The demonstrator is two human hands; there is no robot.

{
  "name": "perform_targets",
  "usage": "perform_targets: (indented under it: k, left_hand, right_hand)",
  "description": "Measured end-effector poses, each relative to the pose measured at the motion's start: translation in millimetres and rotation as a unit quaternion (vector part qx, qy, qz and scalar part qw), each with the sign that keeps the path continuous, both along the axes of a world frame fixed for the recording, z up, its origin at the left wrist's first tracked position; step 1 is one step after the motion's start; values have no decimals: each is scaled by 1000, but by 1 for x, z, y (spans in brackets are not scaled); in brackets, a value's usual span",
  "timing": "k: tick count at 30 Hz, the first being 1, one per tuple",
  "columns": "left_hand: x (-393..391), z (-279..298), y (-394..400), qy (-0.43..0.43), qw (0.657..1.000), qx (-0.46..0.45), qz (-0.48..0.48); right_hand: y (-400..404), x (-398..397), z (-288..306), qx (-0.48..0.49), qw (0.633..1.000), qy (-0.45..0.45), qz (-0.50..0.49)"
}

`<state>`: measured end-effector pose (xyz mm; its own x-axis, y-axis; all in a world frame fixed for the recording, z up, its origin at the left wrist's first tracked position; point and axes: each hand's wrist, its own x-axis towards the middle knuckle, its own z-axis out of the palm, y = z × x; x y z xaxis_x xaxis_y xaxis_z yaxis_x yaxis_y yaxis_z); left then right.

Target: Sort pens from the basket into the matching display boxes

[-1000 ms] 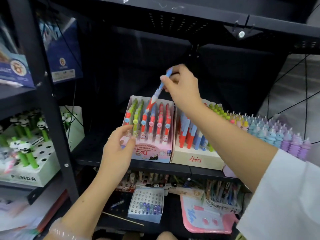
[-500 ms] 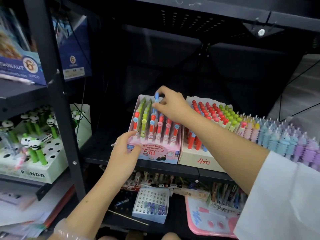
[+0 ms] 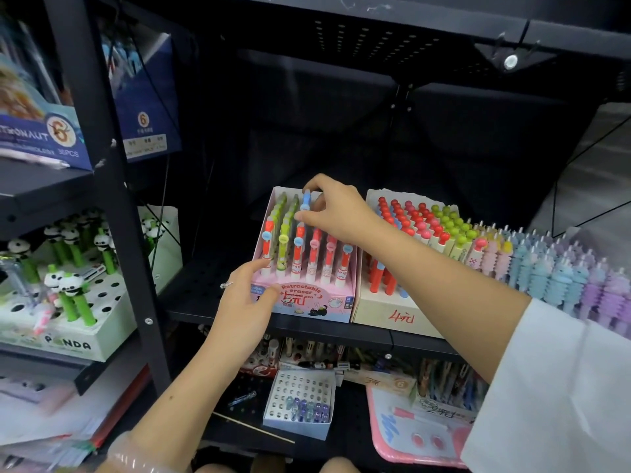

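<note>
A pink display box (image 3: 321, 303) marked "Retractable eraser" stands on the black shelf, filled with rows of red, green and pink pens. My right hand (image 3: 336, 208) reaches over its back rows and pinches a blue-topped pen (image 3: 305, 201), which stands upright in the box among the others. My left hand (image 3: 247, 300) holds the box's front left corner, thumb on its front face. To the right, a cream box (image 3: 386, 310) marked "4" holds red and green knob-topped pens. No basket is in view.
Pastel spiral pens (image 3: 560, 271) fill the shelf's right end. A white PANDA box (image 3: 78, 336) with panda pens sits on the left rack behind a black upright post (image 3: 112, 186). Below are a small white holed box (image 3: 300, 404) and a pink tray (image 3: 409, 435).
My right hand brought the blue-topped pen down from above the box and set it into a back row. My left hand moved onto the box's front corner.
</note>
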<state>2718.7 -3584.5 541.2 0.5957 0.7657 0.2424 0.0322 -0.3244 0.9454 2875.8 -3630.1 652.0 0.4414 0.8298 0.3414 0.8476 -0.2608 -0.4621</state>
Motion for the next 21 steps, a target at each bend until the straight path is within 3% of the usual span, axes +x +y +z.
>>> perform_targets:
  k: [4, 12, 16, 21]
  left_hand:
    - [0, 1, 0, 8, 1000, 0, -1]
    - [0, 5, -4, 13, 1000, 0, 1]
    - [-1, 7, -2, 12, 1000, -10, 5]
    - [-2, 13, -7, 14, 1000, -7, 1]
  right_hand:
    - [-6, -1, -4, 47, 999, -2, 25]
    - [1, 1, -8, 15, 999, -39, 25]
    - [-1, -1, -8, 81, 994, -78, 12]
    - [-11, -4, -9, -32, 991, -128, 30]
